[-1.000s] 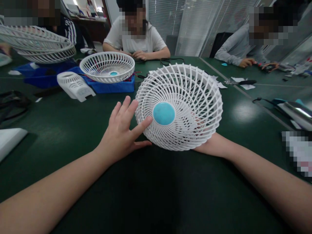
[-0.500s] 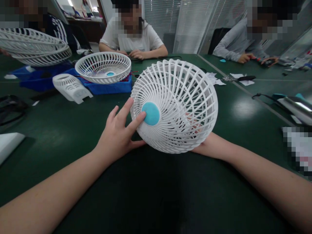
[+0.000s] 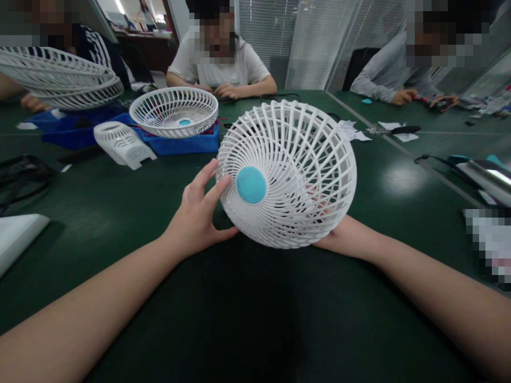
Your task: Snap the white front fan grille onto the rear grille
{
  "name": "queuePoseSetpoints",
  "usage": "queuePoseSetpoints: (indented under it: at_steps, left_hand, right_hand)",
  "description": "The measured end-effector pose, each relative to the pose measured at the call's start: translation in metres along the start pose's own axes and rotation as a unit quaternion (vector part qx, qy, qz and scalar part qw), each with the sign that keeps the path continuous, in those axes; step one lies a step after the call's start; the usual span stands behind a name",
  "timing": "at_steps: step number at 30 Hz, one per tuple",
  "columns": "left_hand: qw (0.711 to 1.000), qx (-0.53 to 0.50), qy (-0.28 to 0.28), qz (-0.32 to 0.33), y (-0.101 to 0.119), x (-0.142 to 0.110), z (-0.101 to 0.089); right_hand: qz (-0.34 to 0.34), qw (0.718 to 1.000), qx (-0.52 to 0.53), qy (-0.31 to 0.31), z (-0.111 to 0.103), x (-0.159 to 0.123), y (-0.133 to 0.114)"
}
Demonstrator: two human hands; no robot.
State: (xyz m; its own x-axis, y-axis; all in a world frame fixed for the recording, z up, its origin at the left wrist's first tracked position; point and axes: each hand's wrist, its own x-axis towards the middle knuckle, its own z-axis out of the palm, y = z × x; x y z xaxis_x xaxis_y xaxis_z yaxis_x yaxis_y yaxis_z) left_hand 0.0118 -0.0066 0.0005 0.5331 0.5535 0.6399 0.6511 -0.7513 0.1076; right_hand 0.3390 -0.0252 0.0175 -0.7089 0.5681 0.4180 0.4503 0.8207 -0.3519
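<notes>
Behind, shirt print (image 3: pixel 232 83) blurs; hands (image 3: pixel 197 207) hold fan guard (image 3: pixel 279 159).

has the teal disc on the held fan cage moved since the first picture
Yes: judged against the blue bin, the teal disc has shifted to the left in the view.

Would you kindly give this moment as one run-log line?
left hand: at left edge of white fan guard | right hand: behind guard, lower right | nearby: second guard on blue bin, white housing beside
</notes>
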Motion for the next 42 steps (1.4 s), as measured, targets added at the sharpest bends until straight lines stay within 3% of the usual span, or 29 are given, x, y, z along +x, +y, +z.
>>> queuePoseSetpoints:
  at_steps: [5,19,42]
  left_hand:
    - [0.999,0.031,-0.028,-0.016,0.003,-0.001,-0.003]
    - [0.996,0.07,-0.049,-0.005,0.011,0.0,-0.006]
    - [0.996,0.075,-0.038,-0.038,0.012,0.001,-0.008]
  right_hand:
    - [0.053,0.998,0.002,-0.026,0.002,-0.004,0.004]
    - [0.009,1.0,0.014,-0.015,0.002,-0.002,0.005]
    - [0.052,0.996,0.064,-0.02,0.002,-0.003,0.008]
